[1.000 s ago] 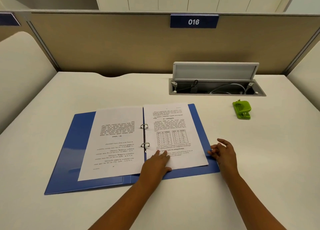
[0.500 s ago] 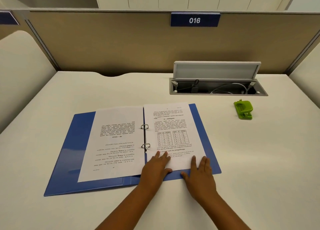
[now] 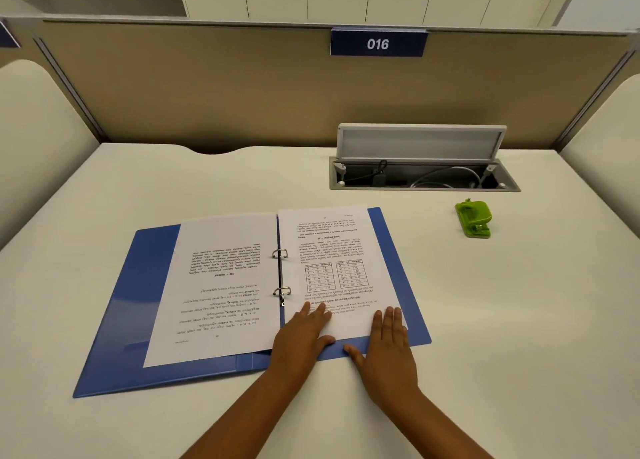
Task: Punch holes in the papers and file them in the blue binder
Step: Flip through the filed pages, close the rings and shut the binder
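beige partitions wall a smooth white bench (image 3: 485,303), where a glossy blue binder (image 3: 121,306) lies open, printed sheets threaded on its two metal rings (image 3: 281,271). left hand (image 3: 304,337) and right hand (image 3: 389,348) both press flat, fingers straight, on the right-hand page (image 3: 332,251) at its near edge. a green plastic hole punch (image 3: 473,218) sits well apart, near an open cable tray (image 3: 424,176).

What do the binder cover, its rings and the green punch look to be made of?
Blue binder cover: likely plastic, smooth, with soft glare. Silver binder rings: probably metal, with bright glints. Small green hole punch: apparently moulded plastic, evenly coloured with a slight sheen.
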Demonstrator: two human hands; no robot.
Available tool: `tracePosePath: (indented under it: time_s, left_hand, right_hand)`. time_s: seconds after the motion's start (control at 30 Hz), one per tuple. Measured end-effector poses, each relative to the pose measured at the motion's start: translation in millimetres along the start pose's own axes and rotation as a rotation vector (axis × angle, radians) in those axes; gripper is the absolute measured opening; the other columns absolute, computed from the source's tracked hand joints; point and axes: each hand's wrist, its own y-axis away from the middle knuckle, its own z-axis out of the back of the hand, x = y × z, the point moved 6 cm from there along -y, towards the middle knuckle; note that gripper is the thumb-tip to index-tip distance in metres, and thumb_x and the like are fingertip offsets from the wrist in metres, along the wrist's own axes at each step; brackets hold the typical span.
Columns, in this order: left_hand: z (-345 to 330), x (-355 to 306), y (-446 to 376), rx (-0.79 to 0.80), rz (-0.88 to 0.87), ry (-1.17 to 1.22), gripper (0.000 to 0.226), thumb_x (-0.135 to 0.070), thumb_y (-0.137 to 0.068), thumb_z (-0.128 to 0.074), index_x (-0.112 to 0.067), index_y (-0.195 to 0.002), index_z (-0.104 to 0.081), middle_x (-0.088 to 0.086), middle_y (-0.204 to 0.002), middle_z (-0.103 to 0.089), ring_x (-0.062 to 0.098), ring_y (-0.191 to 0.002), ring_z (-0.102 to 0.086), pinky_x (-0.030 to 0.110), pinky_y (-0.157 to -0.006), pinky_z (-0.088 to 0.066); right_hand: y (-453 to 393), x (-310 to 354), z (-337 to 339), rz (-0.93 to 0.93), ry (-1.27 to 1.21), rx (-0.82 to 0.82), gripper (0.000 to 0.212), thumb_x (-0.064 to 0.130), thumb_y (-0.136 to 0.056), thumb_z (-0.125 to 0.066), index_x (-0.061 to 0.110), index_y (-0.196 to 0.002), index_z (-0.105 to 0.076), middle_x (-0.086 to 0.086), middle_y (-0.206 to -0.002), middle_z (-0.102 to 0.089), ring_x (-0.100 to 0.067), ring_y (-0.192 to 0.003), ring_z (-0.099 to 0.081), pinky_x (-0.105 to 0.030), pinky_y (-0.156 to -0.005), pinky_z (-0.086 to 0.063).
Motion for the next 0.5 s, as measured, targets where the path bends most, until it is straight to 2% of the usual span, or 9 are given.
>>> tracePosePath:
  time_s: [0.13,0.23,0.37,0.43,0.5]
  left_hand:
    - [0.5,0.0,1.8,-0.018,0.006,0.003,0.059,-0.044,-0.092,-0.041,-0.027,-0.144,-0.019,-0.007,-0.155,-0.015,0.012,-0.143,-0.01,0.025,-0.112,-0.022]
    - [-1.2,0.4,3.0,-0.023,0.035,0.026,0.064,-0.047,-0.089,-0.044,-0.026,-0.144,-0.019,-0.005,-0.155,-0.017,0.013,-0.143,-0.013,0.026,-0.112,-0.023]
    - [-1.8,-0.1,4.1,-0.049,0.051,0.057,0.065,-0.051,-0.087,-0.045,-0.028,-0.143,-0.022,-0.008,-0.154,-0.02,0.012,-0.143,-0.014,0.025,-0.112,-0.023]
    - [0.3,-1.2,5.2,-0.065,0.036,0.052,0.064,-0.051,-0.087,-0.045,-0.028,-0.142,-0.024,-0.01,-0.153,-0.021,0.011,-0.143,-0.013,0.024,-0.112,-0.022]
    - [3.4,-3.1,6.6,-0.086,0.026,0.049,0.064,-0.051,-0.087,-0.045,-0.027,-0.142,-0.024,-0.009,-0.153,-0.021,0.011,-0.143,-0.013,0.024,-0.112,-0.021]
  right_hand:
    - [2.3,1.1,1.7,0.031,-0.045,0.039,0.122,0.081,-0.031,0.04,0.01,-0.128,0.022,-0.013,-0.154,0.011,-0.019,-0.131,0.023,-0.031,-0.106,0.013]
    - [2.0,1.7,3.9,0.027,-0.014,0.074,0.128,0.078,-0.02,0.044,0.009,-0.127,0.028,-0.011,-0.153,0.019,-0.022,-0.139,0.021,-0.03,-0.104,0.016]
    - [1.5,2.4,8.2,0.049,0.016,0.066,0.137,0.073,-0.02,0.048,0.008,-0.138,0.023,-0.011,-0.154,0.018,-0.016,-0.125,0.03,-0.029,-0.104,0.016]
    - [1.7,1.4,9.9,0.037,-0.023,0.068,0.141,0.076,-0.022,0.045,0.009,-0.142,0.017,-0.009,-0.154,0.016,-0.017,-0.132,0.027,-0.029,-0.106,0.014]
    - [2.3,1.7,12.7,-0.002,-0.163,0.068,0.133,0.087,-0.034,0.03,0.013,-0.144,0.015,-0.006,-0.155,0.014,-0.02,-0.142,0.016,-0.031,-0.112,0.007]
